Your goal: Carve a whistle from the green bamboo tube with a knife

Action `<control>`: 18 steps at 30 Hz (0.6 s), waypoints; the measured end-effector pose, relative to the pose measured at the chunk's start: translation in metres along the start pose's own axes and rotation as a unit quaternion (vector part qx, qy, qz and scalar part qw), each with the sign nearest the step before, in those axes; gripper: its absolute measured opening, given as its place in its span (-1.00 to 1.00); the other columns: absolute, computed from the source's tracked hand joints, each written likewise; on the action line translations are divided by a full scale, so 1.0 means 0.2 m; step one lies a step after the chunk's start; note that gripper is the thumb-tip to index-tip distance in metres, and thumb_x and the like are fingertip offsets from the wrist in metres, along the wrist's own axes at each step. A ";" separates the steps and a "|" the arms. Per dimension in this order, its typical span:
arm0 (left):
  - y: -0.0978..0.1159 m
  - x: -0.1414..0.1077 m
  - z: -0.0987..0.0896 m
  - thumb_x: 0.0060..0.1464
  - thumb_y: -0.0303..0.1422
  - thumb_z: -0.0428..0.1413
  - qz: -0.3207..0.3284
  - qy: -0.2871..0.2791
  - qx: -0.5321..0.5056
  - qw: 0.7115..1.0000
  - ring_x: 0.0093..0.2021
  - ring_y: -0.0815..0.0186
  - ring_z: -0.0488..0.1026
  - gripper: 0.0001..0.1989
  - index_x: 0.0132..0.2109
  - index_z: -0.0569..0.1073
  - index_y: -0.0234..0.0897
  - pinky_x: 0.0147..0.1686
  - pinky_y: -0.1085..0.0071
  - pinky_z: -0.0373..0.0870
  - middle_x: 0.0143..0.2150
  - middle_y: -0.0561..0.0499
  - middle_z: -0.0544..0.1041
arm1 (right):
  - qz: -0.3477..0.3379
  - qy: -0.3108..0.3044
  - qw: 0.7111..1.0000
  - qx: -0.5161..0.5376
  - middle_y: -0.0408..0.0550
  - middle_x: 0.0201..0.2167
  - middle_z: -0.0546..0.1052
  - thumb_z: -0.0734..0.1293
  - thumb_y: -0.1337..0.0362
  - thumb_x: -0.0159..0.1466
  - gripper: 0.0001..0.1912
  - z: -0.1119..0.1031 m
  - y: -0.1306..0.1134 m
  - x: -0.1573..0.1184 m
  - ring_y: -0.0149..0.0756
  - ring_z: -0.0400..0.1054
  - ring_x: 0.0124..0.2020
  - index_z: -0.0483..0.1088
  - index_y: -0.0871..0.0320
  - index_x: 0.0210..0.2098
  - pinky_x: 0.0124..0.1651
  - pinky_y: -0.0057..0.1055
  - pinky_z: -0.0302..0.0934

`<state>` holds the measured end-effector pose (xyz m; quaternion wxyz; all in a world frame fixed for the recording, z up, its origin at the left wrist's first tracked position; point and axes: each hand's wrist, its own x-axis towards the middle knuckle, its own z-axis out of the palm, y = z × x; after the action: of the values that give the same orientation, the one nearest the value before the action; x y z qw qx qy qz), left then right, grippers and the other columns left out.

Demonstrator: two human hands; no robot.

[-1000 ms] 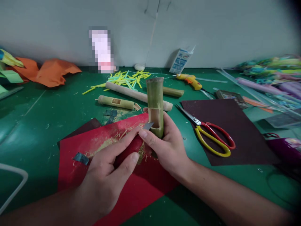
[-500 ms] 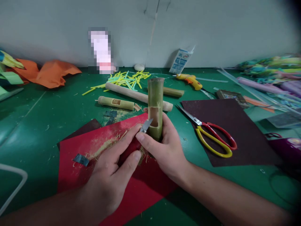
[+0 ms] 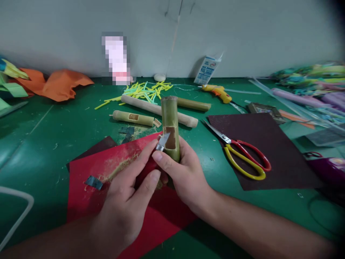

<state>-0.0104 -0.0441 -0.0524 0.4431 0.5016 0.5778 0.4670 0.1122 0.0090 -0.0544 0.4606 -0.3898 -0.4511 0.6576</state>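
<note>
My left hand [image 3: 132, 187] is wrapped round the red handle of a carving knife [image 3: 163, 141], its short blade pointing up and to the right. The blade lies at the left side of a rectangular opening cut in a green bamboo tube [image 3: 169, 111]. My right hand [image 3: 185, 172] grips the lower part of this tube and holds it nearly upright, its thumb near the metal collar of the knife. Below both hands is a red sheet [image 3: 88, 201] strewn with bamboo shavings [image 3: 121, 169]. The tube's lower end is hidden by my fingers.
Scissors [image 3: 242, 154] rest on a dark sheet [image 3: 283, 162] at right. Behind the tube are a wooden rod [image 3: 142, 104], another bamboo piece [image 3: 194, 104] and a small notched bamboo tube [image 3: 121, 116]. A yellow glue gun [image 3: 218, 92] and yellow-green strips [image 3: 140, 91] lie farther back.
The bamboo tube has shifted left and a little down, with its top leaning slightly left. The knife blade has moved slightly left and up and stays by the opening. Both hands keep their grips.
</note>
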 end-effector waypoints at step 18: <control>-0.04 0.04 0.00 0.20 -0.38 0.04 0.095 -0.002 0.114 0.989 0.29 0.25 0.21 -0.47 0.27 0.19 0.11 0.21 0.35 0.30 0.30 0.20 0.26 | 0.041 -0.003 0.999 -0.011 -0.35 -0.70 0.27 0.36 0.06 0.20 -0.74 0.01 0.00 0.00 -0.51 0.13 -0.74 0.25 0.07 -0.35 -0.71 -0.54 0.06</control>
<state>-0.0128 -0.0362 -0.0606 0.3380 0.6026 0.5756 0.4373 0.1109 0.0080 -0.0531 0.4276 -0.4110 -0.4433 0.6721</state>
